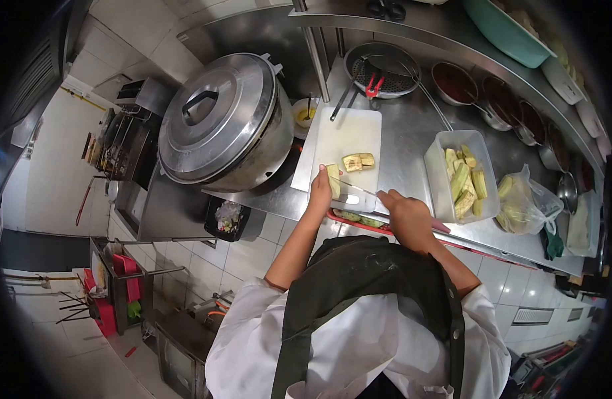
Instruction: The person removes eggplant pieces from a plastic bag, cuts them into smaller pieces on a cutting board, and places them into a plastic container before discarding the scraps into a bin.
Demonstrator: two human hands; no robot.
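Observation:
On the white cutting board [366, 126], my left hand [321, 191] is closed around a pale yellow, peeled piece of vegetable [332, 174]. My right hand [407, 216] grips a knife, whose thin blade [352, 187] points left and reaches the held piece. Further up the board lie a few more cut yellow pieces [358, 161], touching one another. To the right stands a clear plastic container [435, 166] with several peeled, greenish-yellow pieces inside.
A large lidded pot [223, 123] stands left of the board, a small yellow-stained bowl [305, 113] beside it. Behind are a strainer [392, 83] and red-handled tool [375, 85]. Sauce bowls [454, 83] line the back right; a plastic bag [526, 203] lies right.

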